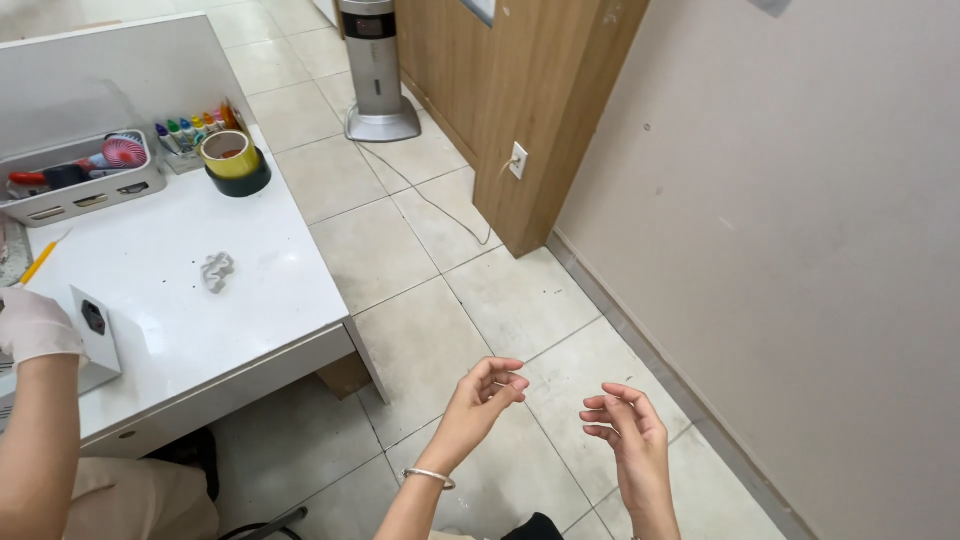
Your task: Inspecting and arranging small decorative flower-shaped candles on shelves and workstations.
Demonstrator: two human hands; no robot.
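Observation:
My left hand [487, 393] is raised over the tiled floor, fingers curled loosely with the tips close together, and a thin silver bracelet sits on its wrist. My right hand [622, 418] hovers just to its right, fingers bent and slightly apart. Neither hand visibly holds anything. The two hands are a short gap apart and touch nothing.
A white desk [190, 270] stands at left with a small grey crumpled lump [217, 271], stacked tape rolls [235, 162], a grey tray [80, 180] and coloured bottles. Another person's gloved hand [35, 325] rests there. A tower fan [374, 70], its cable and a wooden panel [520, 120] lie ahead.

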